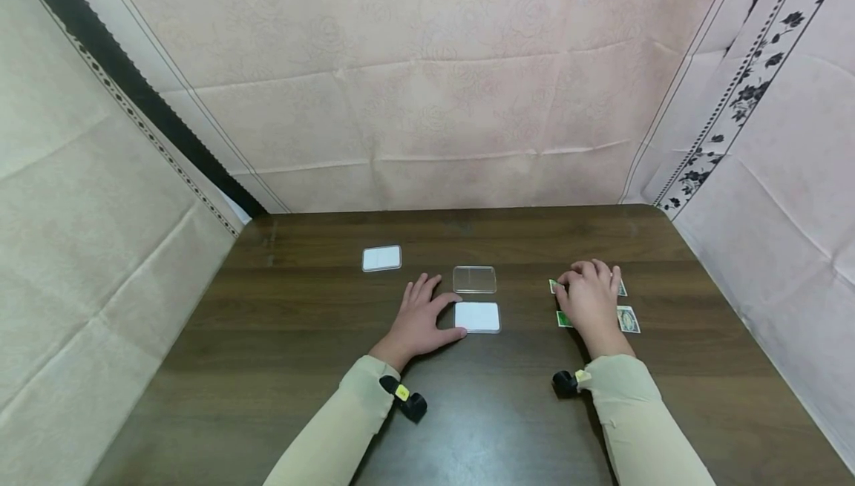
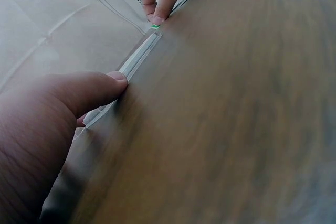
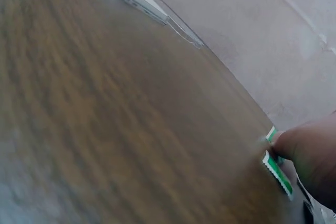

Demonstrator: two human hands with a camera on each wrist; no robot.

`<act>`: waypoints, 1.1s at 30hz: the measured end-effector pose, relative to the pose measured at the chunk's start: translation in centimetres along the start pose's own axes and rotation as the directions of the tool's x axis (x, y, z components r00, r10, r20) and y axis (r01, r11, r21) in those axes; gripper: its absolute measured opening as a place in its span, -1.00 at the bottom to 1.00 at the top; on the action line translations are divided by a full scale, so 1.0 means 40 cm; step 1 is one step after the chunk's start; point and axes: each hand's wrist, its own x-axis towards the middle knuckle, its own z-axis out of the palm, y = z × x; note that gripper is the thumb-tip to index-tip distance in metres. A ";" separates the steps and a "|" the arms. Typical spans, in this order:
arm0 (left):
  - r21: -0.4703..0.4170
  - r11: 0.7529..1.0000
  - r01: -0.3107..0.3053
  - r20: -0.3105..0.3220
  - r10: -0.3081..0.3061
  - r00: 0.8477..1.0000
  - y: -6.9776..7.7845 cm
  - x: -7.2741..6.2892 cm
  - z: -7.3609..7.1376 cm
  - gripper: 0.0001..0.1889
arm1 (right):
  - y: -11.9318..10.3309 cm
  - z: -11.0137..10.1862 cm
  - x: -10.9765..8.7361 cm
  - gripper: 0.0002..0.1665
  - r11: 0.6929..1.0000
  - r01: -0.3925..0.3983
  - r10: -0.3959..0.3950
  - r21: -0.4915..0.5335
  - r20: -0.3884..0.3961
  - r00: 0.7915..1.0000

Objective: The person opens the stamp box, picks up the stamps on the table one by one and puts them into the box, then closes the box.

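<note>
In the head view my left hand [image 1: 424, 319] spans a shallow clear plastic case with a white top [image 1: 477, 317], forefinger at its far left corner and thumb at its near left corner. The thumb [image 2: 102, 90] presses the case's near edge in the left wrist view. At the right, my right hand [image 1: 591, 300] reaches over two flat green-and-white printed packets; thumb and fingertips pinch the far packet [image 3: 271, 134]. The near packet [image 3: 278, 174] lies under the palm, its serrated end showing. Most of the far packet is hidden by the hand.
Just behind the white-topped case lies an empty clear case or lid [image 1: 475, 279]. Another white-topped case [image 1: 381, 258] sits farther back at the left. The brown wooden table [image 1: 320, 308] ends at a pale cloth backdrop [image 1: 434, 100], with cloth on both sides too.
</note>
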 end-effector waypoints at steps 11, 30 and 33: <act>-0.005 1.000 -0.009 -0.009 0.009 1.000 0.004 0.000 0.000 -0.37 | 0.001 0.006 0.003 -0.84 0.999 0.051 -0.051 -0.010 -0.011 0.999; 0.003 1.000 -0.010 -0.008 0.010 1.000 -0.001 0.000 0.003 -0.36 | 0.007 0.020 0.009 -0.65 0.986 0.040 -0.030 0.160 -0.065 0.997; 0.003 1.000 -0.007 -0.006 0.007 1.000 0.000 -0.002 0.000 -0.36 | 0.003 0.024 0.008 -0.74 0.978 0.036 -0.019 0.204 -0.085 0.996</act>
